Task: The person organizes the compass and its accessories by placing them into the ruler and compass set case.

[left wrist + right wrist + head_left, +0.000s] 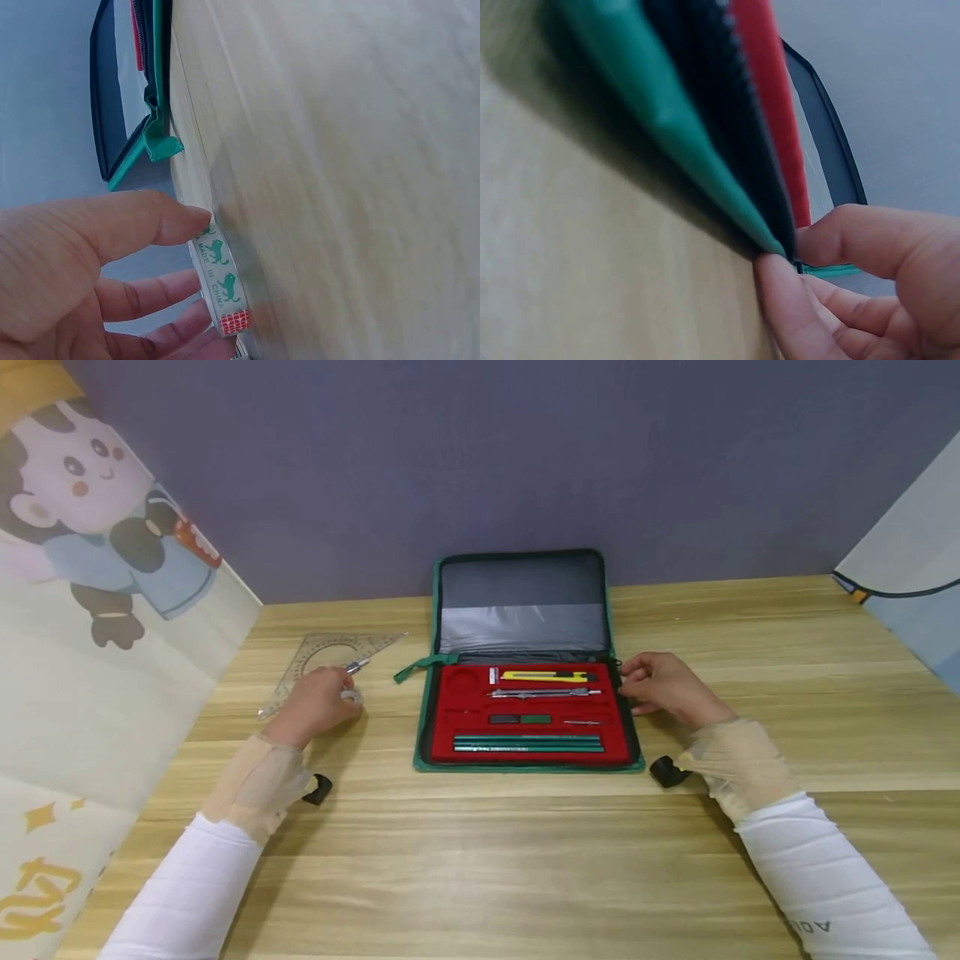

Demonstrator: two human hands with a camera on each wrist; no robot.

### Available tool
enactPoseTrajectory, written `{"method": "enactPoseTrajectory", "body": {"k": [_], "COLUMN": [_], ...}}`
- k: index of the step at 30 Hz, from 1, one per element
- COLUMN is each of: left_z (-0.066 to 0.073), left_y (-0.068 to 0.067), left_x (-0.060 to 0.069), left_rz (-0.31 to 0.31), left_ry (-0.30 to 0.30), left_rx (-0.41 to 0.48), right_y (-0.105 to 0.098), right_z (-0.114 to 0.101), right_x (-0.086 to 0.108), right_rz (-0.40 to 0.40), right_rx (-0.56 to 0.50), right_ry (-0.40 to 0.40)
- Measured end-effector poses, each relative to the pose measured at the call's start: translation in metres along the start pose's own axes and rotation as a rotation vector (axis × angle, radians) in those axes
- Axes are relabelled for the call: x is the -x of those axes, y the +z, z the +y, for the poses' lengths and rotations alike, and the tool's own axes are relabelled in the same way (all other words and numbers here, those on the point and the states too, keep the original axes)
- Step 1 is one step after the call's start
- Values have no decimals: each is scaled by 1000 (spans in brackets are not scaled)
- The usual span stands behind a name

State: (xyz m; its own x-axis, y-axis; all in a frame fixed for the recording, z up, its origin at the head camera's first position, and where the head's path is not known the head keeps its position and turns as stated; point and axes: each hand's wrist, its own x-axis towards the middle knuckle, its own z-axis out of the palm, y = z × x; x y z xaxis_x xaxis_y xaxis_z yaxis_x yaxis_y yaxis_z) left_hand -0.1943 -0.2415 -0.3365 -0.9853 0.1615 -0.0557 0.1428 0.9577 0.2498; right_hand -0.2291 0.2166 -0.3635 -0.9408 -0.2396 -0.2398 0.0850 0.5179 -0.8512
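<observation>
My left hand (318,697) pinches a small roll of tape (220,274), printed with green animals and "MADE IN CHINA", between thumb and fingers just over the table. Beside that hand, a clear triangular ruler (300,672) lies flat, with a silver metal piece (358,667) by its edge. A green zip case (528,768) is spread open, its lid leaning back. My right hand (667,685) grips the case's right edge (697,150) between thumb and fingers. In the red tray (468,693) lie a yellow cutter (543,677), a compass (543,693) and green pencils (528,743).
Also in the tray are a small sharpener (493,676), a dark and green eraser (520,719) and a thin metal part (582,722). A green strap (412,668) sticks out left of the case. Behind the table (480,868) rises a grey-blue wall (517,468).
</observation>
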Motion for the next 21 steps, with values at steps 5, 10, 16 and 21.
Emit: {"method": "enactPoseTrajectory", "body": {"k": [5, 10, 16, 21], "left_z": [-1, -2, 0, 7], "left_y": [2, 3, 2, -1], "left_x": [-1, -2, -4, -7], "left_rz": [-2, 5, -3, 10], "left_ry": [-10, 1, 3, 17], "left_rx": [-3, 8, 35, 57], "right_y": [2, 3, 3, 3], "right_z": [2, 3, 4, 4], "right_x": [-2, -3, -5, -6], "right_rz": [6, 17, 23, 25], "right_rx": [3, 5, 0, 2], "right_ry": [-1, 7, 17, 22]}}
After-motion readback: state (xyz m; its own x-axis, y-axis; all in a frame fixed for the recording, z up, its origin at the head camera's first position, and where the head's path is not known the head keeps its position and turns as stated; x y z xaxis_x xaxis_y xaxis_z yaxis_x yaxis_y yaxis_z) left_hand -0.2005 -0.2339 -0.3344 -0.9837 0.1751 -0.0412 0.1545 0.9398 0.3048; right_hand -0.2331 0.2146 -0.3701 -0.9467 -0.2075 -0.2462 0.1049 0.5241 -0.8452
